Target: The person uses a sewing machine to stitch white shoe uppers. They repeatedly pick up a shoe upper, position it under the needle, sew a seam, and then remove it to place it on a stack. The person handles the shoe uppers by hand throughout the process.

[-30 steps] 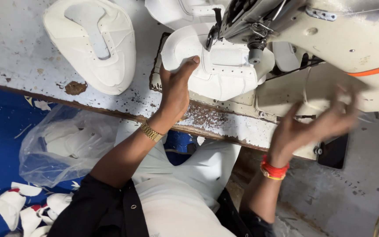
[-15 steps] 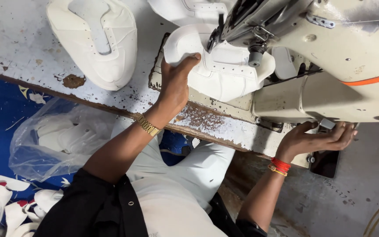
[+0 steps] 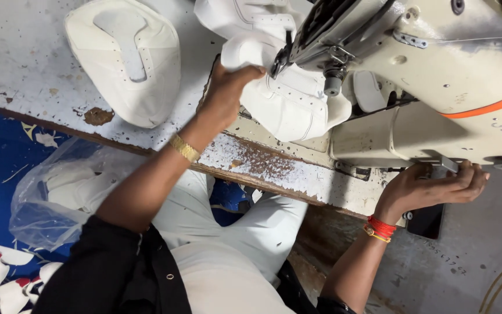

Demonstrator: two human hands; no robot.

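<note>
- Since the frame half a second back, the right hand point(image 3: 434, 187) has moved up from its open, palm-up hang below the sewing machine point(image 3: 437, 75) and now sits against the machine's lower front edge, fingers curled under it beside a small metal lever.
- Whether that hand actually pinches the lever or only rests on the edge cannot be told; the fingertips are hidden behind the casing.
- The left hand point(image 3: 228, 93) has barely shifted: it keeps its closed grip on the white shoe upper point(image 3: 286, 96), thumb on top and fingers wrapped around the upper's near-left edge.
- The shoe upper lies on the machine's bed, directly under the needle and presser foot, touching both the bed and the left hand.
- Its long axis runs diagonally, from the folded end high at the hand, left of the machine's head, down to the rounded end low under the machine's arm.
- That rounded, perforated end points toward the machine's column.
- A second white shoe upper point(image 3: 126, 58) lies flat on the worn table point(image 3: 18, 75), well to the left of the machine, unchanged.
- A clear plastic bag point(image 3: 59, 197) of white pieces hangs below the table edge, far left of the machine.
</note>
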